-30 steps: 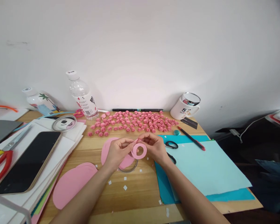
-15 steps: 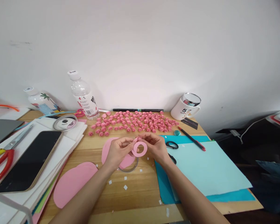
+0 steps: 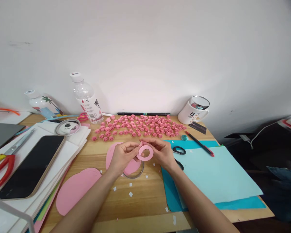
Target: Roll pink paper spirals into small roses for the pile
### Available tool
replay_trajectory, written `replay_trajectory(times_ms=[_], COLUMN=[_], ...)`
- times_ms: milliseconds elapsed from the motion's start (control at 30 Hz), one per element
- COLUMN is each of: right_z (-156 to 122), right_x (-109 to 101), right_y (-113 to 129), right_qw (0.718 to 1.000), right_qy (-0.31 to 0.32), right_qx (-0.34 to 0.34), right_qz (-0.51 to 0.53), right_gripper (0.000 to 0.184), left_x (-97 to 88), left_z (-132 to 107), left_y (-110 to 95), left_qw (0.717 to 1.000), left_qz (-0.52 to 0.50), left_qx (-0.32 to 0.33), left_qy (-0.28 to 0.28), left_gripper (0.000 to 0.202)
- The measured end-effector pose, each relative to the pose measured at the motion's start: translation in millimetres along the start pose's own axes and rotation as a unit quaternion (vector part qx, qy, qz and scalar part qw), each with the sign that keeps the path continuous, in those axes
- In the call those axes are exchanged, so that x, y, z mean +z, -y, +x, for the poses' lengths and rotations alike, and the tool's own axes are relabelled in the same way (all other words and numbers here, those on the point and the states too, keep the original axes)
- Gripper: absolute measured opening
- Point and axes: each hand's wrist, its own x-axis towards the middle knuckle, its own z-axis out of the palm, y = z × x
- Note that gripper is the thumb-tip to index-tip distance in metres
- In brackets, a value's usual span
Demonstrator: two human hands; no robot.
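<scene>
A pink paper strip (image 3: 150, 154), curled into a ring at its loose end, is pinched between my two hands above the middle of the table. My left hand (image 3: 124, 155) grips it from the left with thumb and fingers together. On the other side, my right hand (image 3: 163, 153) has its fingertips closed on the strip's upper part, where a small roll seems to be; the fingers partly cover it. Beneath my left hand lie pink paper circles (image 3: 111, 153) and a roll of clear tape (image 3: 135, 176). Many small rolled paper roses (image 3: 135, 124) are spread out behind my hands.
Blue paper sheets (image 3: 215, 174) lie right, with black-handled scissors (image 3: 179, 150) and a pen (image 3: 200, 144). A mug (image 3: 192, 111) and a bottle (image 3: 87, 100) stand at the back. Left are a phone (image 3: 32, 166), red-and-yellow scissors (image 3: 5, 168) and more pink circles (image 3: 75, 191).
Both hands stay in nearly the same place with the strip between them. The curled ring has tilted slightly, and the right fingers have shifted a little at the top.
</scene>
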Motion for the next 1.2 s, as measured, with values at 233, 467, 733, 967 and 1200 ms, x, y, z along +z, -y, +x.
replay_trajectory(times_ms=[233, 467, 733, 967, 1200], right_z=[0.0, 1.2, -0.2, -0.4, 0.8], right_x=[-0.9, -2.1, -0.6, -1.1, -2.3], right_y=[0.7, -1.6, 2.3, 1.0, -4.2], right_qw=[0.999, 0.998, 0.999, 0.999, 0.998], right_qy=[-0.026, -0.024, -0.008, -0.028, -0.018], right_qx=[-0.018, -0.034, -0.037, -0.039, -0.058], right_qz=[0.024, 0.047, -0.003, 0.012, 0.025], right_gripper=[0.022, 0.021, 0.017, 0.022, 0.022], left_x=[1.1, 0.7, 0.2, 0.3, 0.5], left_z=[-1.8, -2.0, -0.5, -0.4, -1.6], left_y=[-1.2, -0.5, 0.8, 1.7, 3.1], left_qw=[1.000, 0.999, 1.000, 0.999, 0.999], left_qz=[-0.007, 0.009, 0.007, 0.006, 0.006], left_qx=[-0.012, 0.007, 0.015, 0.020, 0.027], left_qy=[0.018, 0.031, 0.018, 0.025, 0.035], left_gripper=[0.026, 0.023, 0.024, 0.024, 0.022])
